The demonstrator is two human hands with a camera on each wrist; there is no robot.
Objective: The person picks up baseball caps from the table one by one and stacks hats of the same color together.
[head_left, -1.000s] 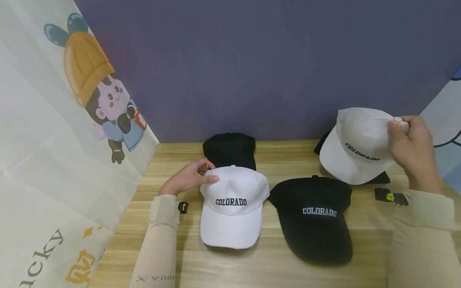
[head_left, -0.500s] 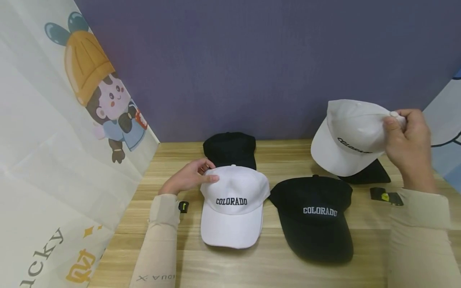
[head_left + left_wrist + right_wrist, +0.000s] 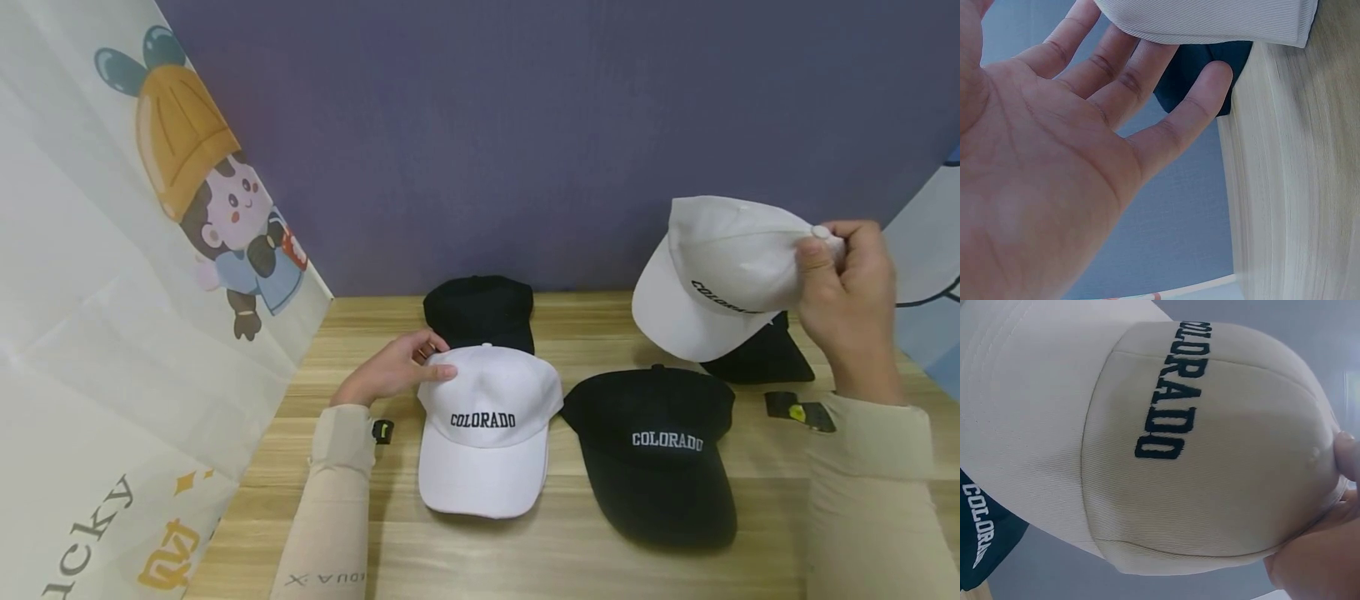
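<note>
My left hand (image 3: 393,365) is at the upper left side of a white baseball cap (image 3: 483,475) lettered COLORADO, its thumb on the crown and its fingers passing behind the edge. The left wrist view shows these fingers (image 3: 1169,134) only slightly bent, some tips hidden by the cap. At the right, my right hand (image 3: 855,308) pinches a second white COLORADO cap (image 3: 738,250) by the top of its crown near the button. That cap hangs tilted, brim to the lower left, over a black cap (image 3: 772,354) that it partly covers.
A black COLORADO cap (image 3: 660,492) lies at front right, beside the left white cap. Another black cap (image 3: 478,310) sits behind that white cap by the purple back wall (image 3: 525,150). The wooden table (image 3: 450,558) is bounded at left by a cartoon-printed wall (image 3: 90,317).
The right hand has lifted its white cap up and a little to the left, uncovering more of the black cap's right side beneath. The left hand has stayed in place.
</note>
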